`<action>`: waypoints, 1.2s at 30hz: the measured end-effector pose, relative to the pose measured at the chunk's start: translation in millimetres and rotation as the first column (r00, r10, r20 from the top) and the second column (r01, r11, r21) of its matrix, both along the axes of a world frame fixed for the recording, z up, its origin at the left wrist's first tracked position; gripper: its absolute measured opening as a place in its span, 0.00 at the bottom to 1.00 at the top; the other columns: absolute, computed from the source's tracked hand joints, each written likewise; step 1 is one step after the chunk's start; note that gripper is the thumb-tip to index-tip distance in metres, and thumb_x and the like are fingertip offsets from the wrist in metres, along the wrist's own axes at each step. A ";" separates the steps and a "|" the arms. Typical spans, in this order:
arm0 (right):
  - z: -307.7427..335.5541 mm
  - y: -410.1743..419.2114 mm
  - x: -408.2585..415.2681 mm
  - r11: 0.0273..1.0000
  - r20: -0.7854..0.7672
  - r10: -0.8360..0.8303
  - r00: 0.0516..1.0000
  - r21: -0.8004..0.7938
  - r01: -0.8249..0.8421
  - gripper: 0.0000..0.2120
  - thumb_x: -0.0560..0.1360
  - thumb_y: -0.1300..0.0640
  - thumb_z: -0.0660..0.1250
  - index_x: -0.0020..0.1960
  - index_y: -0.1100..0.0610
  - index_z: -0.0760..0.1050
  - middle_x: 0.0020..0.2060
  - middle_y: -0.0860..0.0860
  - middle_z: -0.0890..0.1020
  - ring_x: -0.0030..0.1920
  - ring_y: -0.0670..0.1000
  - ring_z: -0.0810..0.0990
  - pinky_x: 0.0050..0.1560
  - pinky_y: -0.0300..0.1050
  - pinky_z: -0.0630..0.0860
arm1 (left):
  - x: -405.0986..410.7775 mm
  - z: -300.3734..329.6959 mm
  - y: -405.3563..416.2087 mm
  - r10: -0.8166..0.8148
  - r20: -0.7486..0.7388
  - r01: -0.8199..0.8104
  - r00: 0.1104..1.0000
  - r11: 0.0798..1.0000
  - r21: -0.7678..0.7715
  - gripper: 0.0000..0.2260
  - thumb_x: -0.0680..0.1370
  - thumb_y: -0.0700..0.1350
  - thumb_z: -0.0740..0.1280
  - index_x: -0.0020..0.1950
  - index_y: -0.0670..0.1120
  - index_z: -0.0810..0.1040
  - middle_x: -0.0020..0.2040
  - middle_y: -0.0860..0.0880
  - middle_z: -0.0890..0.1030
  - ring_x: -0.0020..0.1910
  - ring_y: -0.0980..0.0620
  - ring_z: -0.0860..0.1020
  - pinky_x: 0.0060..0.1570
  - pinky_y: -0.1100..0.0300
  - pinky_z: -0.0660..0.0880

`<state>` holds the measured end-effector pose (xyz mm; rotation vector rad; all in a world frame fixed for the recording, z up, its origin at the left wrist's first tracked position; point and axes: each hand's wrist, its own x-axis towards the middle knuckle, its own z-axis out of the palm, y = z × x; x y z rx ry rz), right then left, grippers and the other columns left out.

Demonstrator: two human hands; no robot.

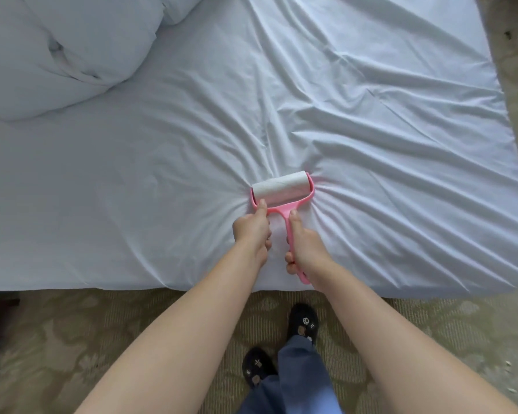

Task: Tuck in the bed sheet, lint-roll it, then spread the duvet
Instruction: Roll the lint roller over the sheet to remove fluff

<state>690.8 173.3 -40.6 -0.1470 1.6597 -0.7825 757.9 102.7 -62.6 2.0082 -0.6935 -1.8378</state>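
Wrinkled white bed sheet (371,130) under pink lint roller (281,189), right hand (307,246) gripping its handle, left hand (251,231) pinching its frame.

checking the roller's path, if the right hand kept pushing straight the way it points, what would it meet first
Only more wrinkled bed sheet. The right hand points up the pink lint roller; the bunched duvet lies off to the left, apparently clear.

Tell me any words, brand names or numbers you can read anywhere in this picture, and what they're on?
No readable words or numbers anywhere.
Lint roller: no label or brand visible on roll or pink frame.
Black slippers: small white charms, some letter-like, too small to read.
Bed sheet and duvet: plain, no print.
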 end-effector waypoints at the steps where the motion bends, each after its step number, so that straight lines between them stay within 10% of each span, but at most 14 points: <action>1: -0.1 -6.7 -2.6 1.000 -0.012 0.024 1.000 0.007 -0.024 0.26 0.80 0.36 0.48 0.36 0.56 0.66 0.29 0.52 0.67 0.26 0.50 0.65 0.19 0.32 0.60 | -1.5 -1.9 -7.1 -0.001 0.006 0.001 1.000 1.000 0.003 0.16 0.80 0.54 0.64 0.36 0.46 0.70 0.26 0.50 0.65 0.21 0.55 0.60 0.22 0.66 0.56; 12: -5.0 -73.5 -20.7 0.995 -0.097 0.092 0.991 -0.027 -0.095 0.26 0.80 0.36 0.47 0.36 0.55 0.65 0.28 0.52 0.68 0.25 0.50 0.66 0.19 0.33 0.60 | -23.0 -6.1 -76.2 0.059 0.035 -0.058 0.998 0.998 -0.028 0.15 0.80 0.52 0.65 0.38 0.45 0.71 0.28 0.50 0.66 0.19 0.56 0.59 0.19 0.71 0.56; 19: 4.6 -56.5 -20.5 0.991 -0.119 -0.052 0.992 -0.128 0.037 0.22 0.79 0.38 0.53 0.39 0.56 0.64 0.26 0.53 0.66 0.19 0.46 0.63 0.20 0.35 0.59 | -9.3 13.4 -52.8 -0.022 -0.230 -0.006 0.973 0.993 -0.116 0.14 0.80 0.54 0.63 0.40 0.47 0.73 0.25 0.53 0.65 0.22 0.57 0.61 0.22 0.66 0.58; 36: 3.0 31.3 -12.3 0.923 -0.121 -0.344 0.931 -0.227 0.312 0.21 0.80 0.41 0.54 0.39 0.57 0.63 0.27 0.55 0.62 0.17 0.47 0.62 0.19 0.34 0.56 | 35.2 5.1 7.5 -0.377 0.384 0.518 0.843 0.761 -0.391 0.01 0.77 0.44 0.66 0.45 0.47 0.77 0.42 0.52 0.77 0.43 0.53 0.75 0.43 0.62 0.68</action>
